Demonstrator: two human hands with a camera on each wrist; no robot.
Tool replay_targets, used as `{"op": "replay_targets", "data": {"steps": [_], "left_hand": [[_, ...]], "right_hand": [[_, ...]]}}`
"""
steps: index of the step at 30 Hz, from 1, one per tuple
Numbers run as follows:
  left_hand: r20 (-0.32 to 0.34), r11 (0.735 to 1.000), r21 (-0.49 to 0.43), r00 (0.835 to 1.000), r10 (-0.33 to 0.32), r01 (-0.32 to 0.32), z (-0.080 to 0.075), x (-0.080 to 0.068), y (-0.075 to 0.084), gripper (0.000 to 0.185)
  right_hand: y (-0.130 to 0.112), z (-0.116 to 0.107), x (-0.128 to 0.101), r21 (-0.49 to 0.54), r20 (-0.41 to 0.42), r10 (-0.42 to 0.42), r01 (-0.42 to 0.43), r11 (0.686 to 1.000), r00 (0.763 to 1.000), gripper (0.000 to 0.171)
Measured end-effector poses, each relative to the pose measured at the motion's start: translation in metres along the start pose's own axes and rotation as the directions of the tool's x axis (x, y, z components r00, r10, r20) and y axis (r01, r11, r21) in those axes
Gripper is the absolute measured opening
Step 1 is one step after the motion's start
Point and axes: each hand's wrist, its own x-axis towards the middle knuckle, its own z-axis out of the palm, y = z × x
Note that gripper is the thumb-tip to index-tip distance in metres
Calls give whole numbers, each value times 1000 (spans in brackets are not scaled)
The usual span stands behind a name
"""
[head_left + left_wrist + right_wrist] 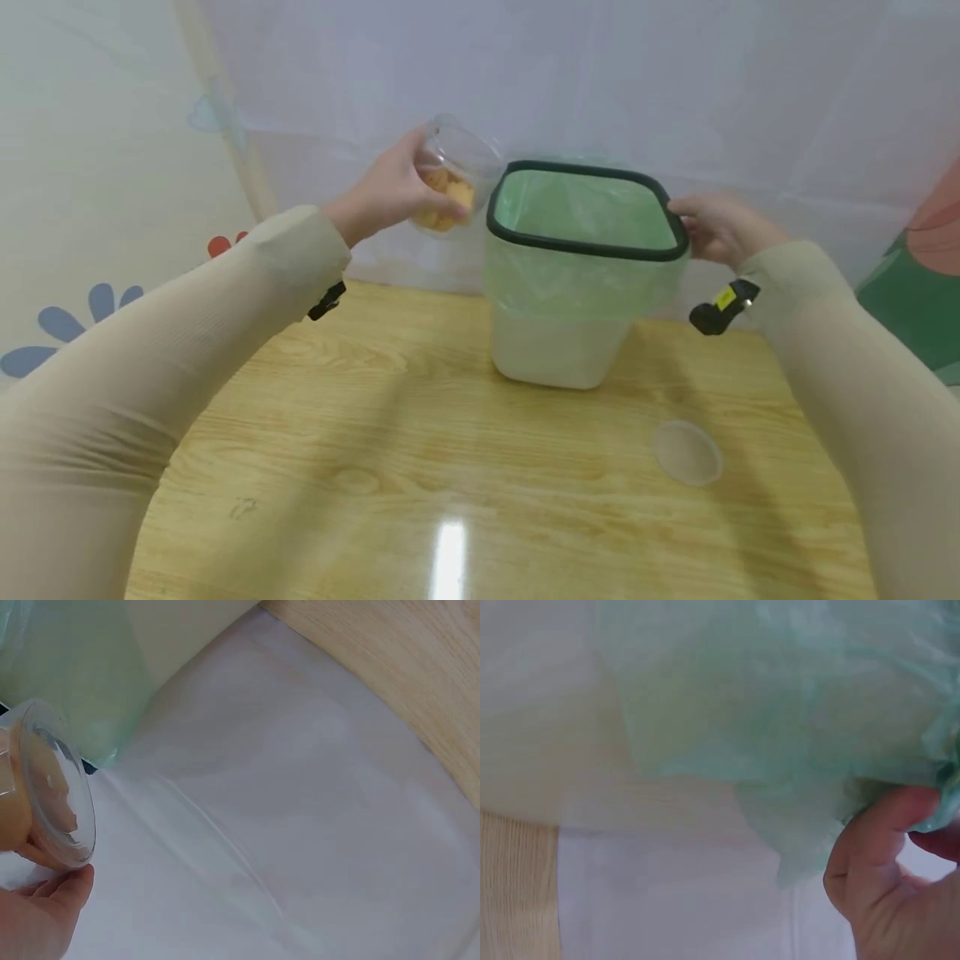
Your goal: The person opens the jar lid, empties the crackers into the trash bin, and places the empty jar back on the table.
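The left hand point(386, 192) is gripping a clear cup point(453, 171) of orange pieces, tipped on its side, mouth pointing toward the bin point(581, 275) just beside its left rim. The right hand point(716, 227) is pinching the bin's right rim.

We see the bin point(558, 350) standing on the table point(360, 467), toward its far edge, with the bag point(577, 212) inside it and folded over its rim. Our left hand point(382, 196) holds the cup point(450, 179) in the air just left of the bin's rim; our right hand point(716, 227) grips the rim's right side. The lid point(687, 452) lies on the table, in front of the bin and to its right. A curtain point(750, 83) hangs behind the table.
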Motion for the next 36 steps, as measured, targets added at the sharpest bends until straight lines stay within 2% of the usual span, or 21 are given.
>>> {"op": "replay_targets", "data": {"steps": [9,14,18,24,26,30,36], "left_hand": [[4,996,86,1000,2,-2,-2,4,0,115],[0,994,112,1000,-11,11,-3,5,2,114],[-14,990,140,1000,-6,8,-4,7,2,112],[-26,980,197,1000,9,-4,-6,13,4,113],[-27,978,210,1000,12,-6,-6,15,4,113],[-32,969,248,999,13,-5,-5,18,5,112],[-35,954,299,998,44,-31,-2,25,7,111]], "right_hand": [[0,3,-2,83,-23,65,-63,995,998,10],[-2,5,0,247,12,170,-167,954,985,23],[-3,6,2,297,20,198,-195,935,980,23],[-1,7,-1,260,-10,179,-171,950,984,65],[1,7,-1,235,-21,168,-158,959,986,71],[2,6,0,242,-10,169,-162,957,986,69],[4,2,-1,193,-34,156,-147,970,987,35]]}}
